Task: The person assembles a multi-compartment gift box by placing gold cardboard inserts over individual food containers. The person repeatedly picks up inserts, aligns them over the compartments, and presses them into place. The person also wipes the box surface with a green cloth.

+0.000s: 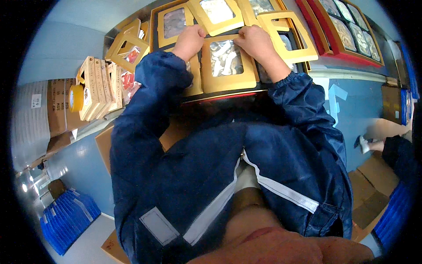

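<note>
Tape roll (75,97) left of window boxes (226,64)
</note>
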`<state>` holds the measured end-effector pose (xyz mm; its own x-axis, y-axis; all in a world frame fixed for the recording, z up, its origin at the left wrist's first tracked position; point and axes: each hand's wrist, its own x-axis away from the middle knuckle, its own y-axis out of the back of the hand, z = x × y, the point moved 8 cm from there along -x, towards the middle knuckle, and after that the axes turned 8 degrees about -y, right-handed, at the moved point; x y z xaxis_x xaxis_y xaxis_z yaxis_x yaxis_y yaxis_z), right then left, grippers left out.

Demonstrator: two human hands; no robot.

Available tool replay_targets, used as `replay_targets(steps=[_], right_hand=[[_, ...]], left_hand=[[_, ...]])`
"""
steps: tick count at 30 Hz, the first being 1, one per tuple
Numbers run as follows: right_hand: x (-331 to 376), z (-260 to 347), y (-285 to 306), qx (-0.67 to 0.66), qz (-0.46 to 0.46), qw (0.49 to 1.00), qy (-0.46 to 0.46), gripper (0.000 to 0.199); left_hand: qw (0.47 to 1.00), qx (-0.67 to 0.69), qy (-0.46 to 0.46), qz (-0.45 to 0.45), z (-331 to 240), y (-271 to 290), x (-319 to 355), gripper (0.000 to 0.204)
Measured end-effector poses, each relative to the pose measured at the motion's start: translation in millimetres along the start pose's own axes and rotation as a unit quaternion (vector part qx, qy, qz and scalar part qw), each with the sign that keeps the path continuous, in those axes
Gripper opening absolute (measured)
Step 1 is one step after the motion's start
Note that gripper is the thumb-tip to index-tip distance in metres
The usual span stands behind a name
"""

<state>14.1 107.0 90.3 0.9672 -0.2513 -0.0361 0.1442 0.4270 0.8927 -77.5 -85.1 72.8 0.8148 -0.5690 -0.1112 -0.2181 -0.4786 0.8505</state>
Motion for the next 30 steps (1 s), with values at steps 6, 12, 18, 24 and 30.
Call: replay_targets(steps=[6, 12, 18, 24, 30], right_hand=[[13.6, 0.0, 16.7, -0.028, 0.004, 0.999, -0.016, 0.038], [9.5, -0.2, 12.0, -0.005, 0.063, 0.998, -0.001, 0.035], [8.3, -4.8, 11.2, -0.032, 0.075, 0.997, -0.008, 0.039], [19.9, -4.6, 15.5, -0.078, 0.085, 0.993, 0.028, 0.048], [28.0, -0.2, 15.2, -0.035, 0.044, 0.997, 0.049, 0.049]], left_hand=[[0.998, 0.059, 0.000, -0.034, -30.3, 14.8, 32.0, 0.021], [0.990, 0.093, -0.104, 0.033, -63.8, 14.7, 99.8, 0.050], [0.969, 0.223, -0.047, 0.093, -78.5, 17.8, 125.3, 0.075], [0.976, 0.151, -0.112, 0.113, -80.6, 20.1, 130.1, 0.082], [0.982, 0.056, -0.174, 0.048, -90.4, 16.8, 134.0, 0.077]])
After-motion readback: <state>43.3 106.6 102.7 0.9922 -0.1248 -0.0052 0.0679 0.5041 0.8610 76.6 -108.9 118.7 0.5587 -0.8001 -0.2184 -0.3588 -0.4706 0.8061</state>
